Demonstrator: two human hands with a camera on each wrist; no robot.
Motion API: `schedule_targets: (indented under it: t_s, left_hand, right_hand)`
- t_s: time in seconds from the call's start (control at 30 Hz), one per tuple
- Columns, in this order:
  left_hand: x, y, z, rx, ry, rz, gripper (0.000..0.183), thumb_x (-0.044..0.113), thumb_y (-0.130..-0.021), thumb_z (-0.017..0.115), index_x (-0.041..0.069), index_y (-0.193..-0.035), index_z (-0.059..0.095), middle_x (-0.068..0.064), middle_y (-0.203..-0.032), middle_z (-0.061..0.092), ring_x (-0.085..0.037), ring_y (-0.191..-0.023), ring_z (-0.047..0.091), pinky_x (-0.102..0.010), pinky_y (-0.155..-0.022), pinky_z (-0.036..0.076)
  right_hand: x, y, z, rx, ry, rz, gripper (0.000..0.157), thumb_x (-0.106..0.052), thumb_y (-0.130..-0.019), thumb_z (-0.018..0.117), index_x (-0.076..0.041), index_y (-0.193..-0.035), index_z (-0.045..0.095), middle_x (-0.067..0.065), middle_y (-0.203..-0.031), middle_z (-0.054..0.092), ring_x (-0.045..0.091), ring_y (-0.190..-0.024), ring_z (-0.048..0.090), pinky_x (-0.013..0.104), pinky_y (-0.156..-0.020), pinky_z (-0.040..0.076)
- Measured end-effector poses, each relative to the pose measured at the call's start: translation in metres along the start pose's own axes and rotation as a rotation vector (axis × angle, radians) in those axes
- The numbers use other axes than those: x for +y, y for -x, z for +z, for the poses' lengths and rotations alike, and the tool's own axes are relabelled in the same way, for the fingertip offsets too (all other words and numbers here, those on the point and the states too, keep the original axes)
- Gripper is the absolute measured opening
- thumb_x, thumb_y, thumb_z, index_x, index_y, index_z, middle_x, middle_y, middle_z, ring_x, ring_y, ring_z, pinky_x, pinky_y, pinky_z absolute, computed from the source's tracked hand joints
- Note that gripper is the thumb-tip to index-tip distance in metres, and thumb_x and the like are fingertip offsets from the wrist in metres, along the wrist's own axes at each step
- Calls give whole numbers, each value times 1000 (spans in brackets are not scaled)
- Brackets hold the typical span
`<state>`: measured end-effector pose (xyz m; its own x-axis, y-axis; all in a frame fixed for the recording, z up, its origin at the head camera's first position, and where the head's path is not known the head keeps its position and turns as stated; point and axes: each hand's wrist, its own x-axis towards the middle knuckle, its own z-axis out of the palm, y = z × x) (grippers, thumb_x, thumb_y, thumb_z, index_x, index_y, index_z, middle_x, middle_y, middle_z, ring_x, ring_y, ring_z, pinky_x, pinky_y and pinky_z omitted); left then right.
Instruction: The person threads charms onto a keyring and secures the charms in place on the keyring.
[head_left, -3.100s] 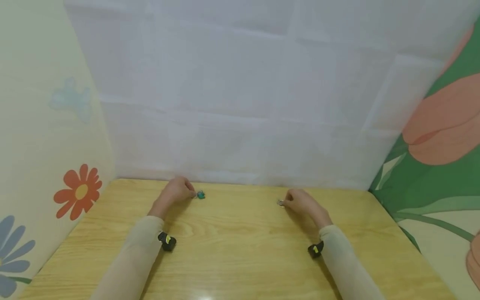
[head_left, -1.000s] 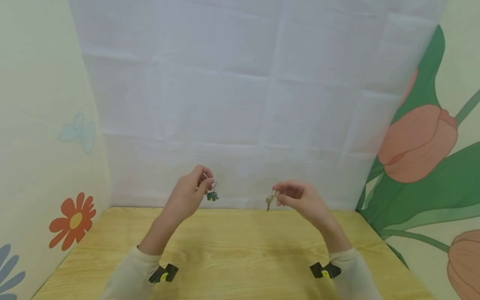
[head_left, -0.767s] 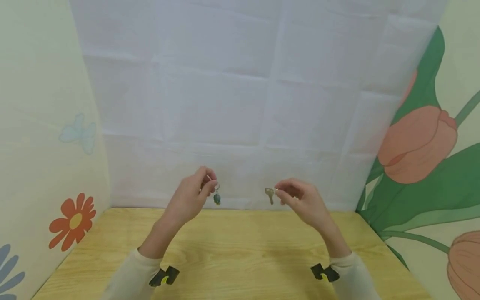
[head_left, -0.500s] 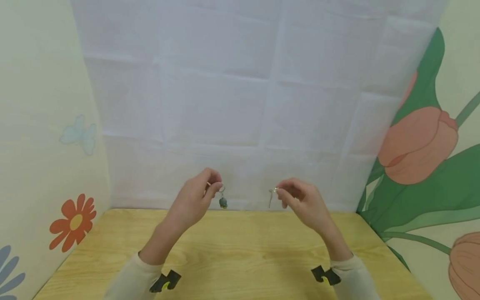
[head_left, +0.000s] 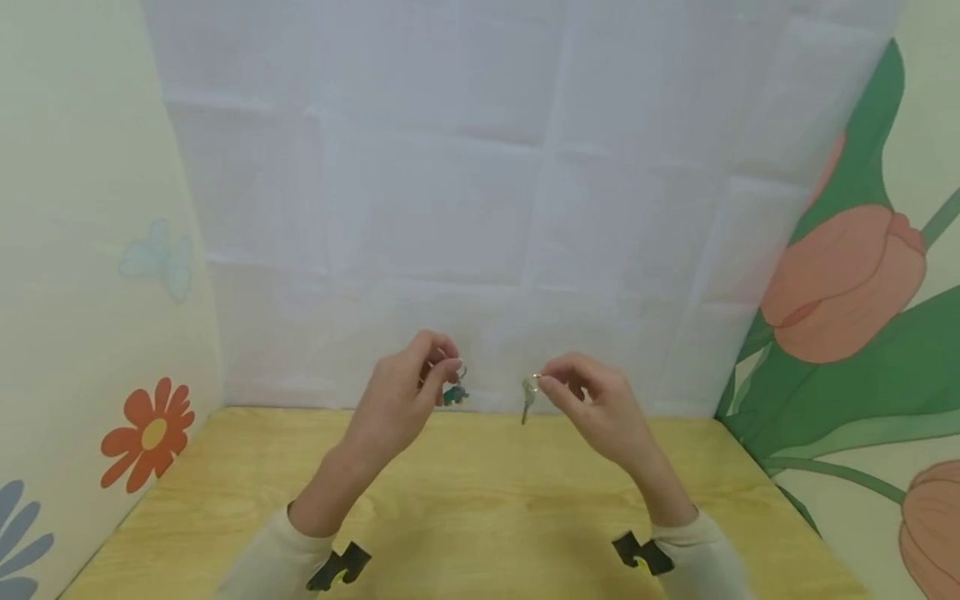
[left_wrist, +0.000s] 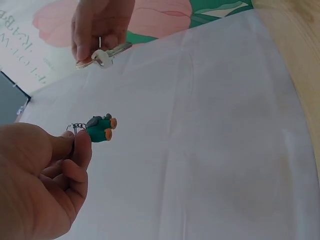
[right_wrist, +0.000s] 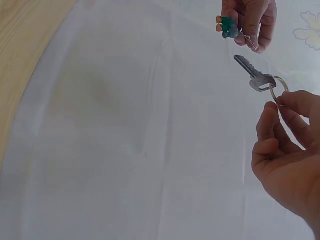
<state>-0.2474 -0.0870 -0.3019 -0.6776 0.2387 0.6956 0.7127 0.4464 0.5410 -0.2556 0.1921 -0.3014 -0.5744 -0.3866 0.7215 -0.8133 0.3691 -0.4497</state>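
1) Keychain (left_wrist: 100, 130) with a small green figure hangs from the left hand (head_left: 405, 392), pinched between thumb and fingers
2) Key (right_wrist: 256, 75) hangs on a metal ring (right_wrist: 273, 94), which the right hand (head_left: 600, 408) pinches; its blade points down, left of that hand
3) Both are in the air above the wooden table (head_left: 480, 475), apart, keychain left, key right
4) White cloth (head_left: 427, 208) rises behind them at the table's far edge
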Motion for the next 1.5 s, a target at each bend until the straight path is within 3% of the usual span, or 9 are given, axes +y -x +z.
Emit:
schedule_targets:
  t_s: [0.07,0.23,0.4,0.67,0.8,1.07,1.23,1.5]
  left_hand:
    - [2,0,1,18,8,9,8,17,-105,60,15,-112,59,5,-86,67,-9,-60,59,-28,-49,47]
    - [10,0,1,44,-1,22,12,16,-102,64,16,-114,65,6,-87,71,-6,-58,59,-28,-49,48]
    - [17,2,0,63,-5,71,8,17,-101,66,14,-107,71,9,-85,70,-3,-60,58,-26,-54,51]
    - [26,4,-7,114,12,164,9,16,-98,70,12,-102,76,10,-83,72,-1,-60,61,-23,-53,51]
    - [30,3,-10,151,28,194,9,16,-97,72,10,-101,78,9,-81,73,-2,-63,64,-23,-50,49]
    - [37,5,-13,167,75,166,10,19,-97,74,12,-102,80,14,-80,71,-4,-52,55,-22,-43,40]
    - [39,4,-13,159,71,177,8,18,-96,75,13,-101,80,13,-82,71,-5,-57,57,-23,-47,44]
    - [39,4,-12,154,42,184,7,17,-95,76,14,-99,80,13,-86,73,-3,-66,62,-25,-52,49]
  right_hand:
    - [-4,-3,2,17,14,-5,11,-9,-100,68,-18,-106,72,-6,-95,68,13,-77,59,27,-65,48]
    - [-16,-10,6,6,-154,75,10,-9,-102,65,-13,-108,71,-1,-105,72,20,-95,68,35,-85,54]
    - [-31,-17,10,12,-312,178,10,-17,-103,65,-10,-108,70,4,-104,73,27,-96,68,42,-85,55]
    - [-40,-31,23,-60,-499,194,15,-18,-103,64,-4,-105,68,15,-101,72,35,-92,66,46,-85,53]
    - [-37,-32,29,-71,-488,205,14,-18,-102,66,-4,-104,70,14,-97,71,33,-84,63,41,-79,53]
    - [-33,-26,30,-82,-469,172,8,-13,-100,69,-10,-104,75,18,-85,66,32,-73,61,38,-74,52]
    - [-33,-24,30,-82,-471,156,9,-12,-100,69,-6,-104,74,15,-81,64,29,-68,57,35,-63,49]
    - [-36,-25,30,-97,-468,133,10,-11,-101,68,-5,-106,73,13,-82,67,28,-67,58,35,-60,51]
